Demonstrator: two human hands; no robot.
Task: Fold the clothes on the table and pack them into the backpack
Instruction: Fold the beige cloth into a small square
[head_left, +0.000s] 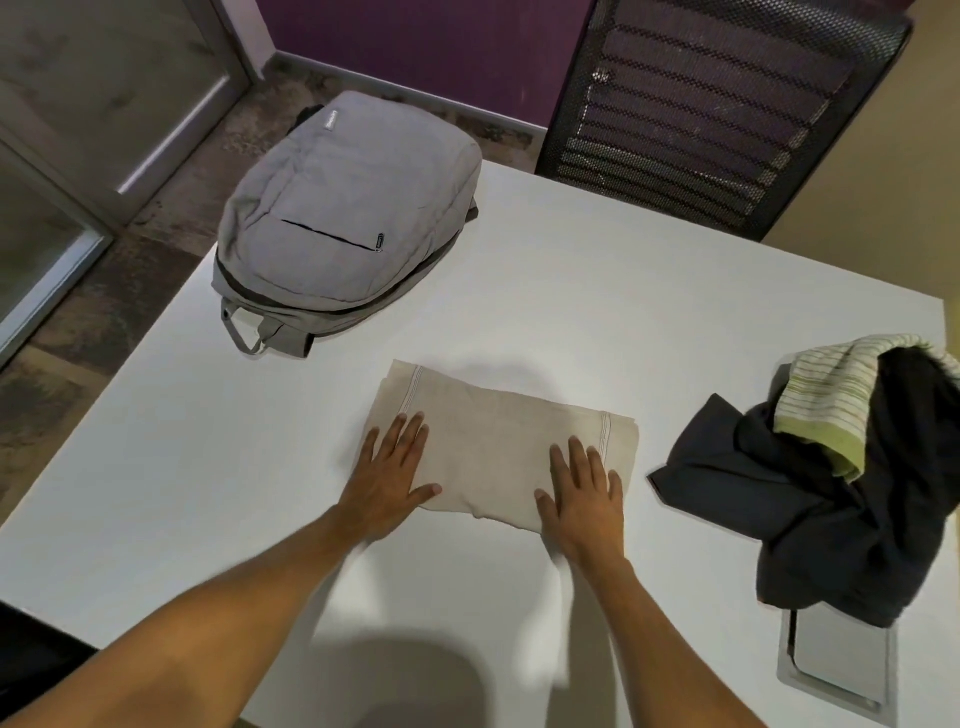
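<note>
**Both hands flat on one folded garment**

The dark garment (831, 509) at the table's (571, 270) right edge is cut off and half hides a striped one (826, 395). One beige folded garment (498, 441) lies mid-table; left hand (387, 478) and right hand (584, 499) press it, fingers straight, gripping nothing. One grey backpack (348, 223) lies beyond.

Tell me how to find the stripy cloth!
Look at the white table and go to its right edge, where a heap of clothes sits. The stripy cloth lies on top of the dark garment. It alone is pale with thin green lines; the folded one is plain beige.
</note>
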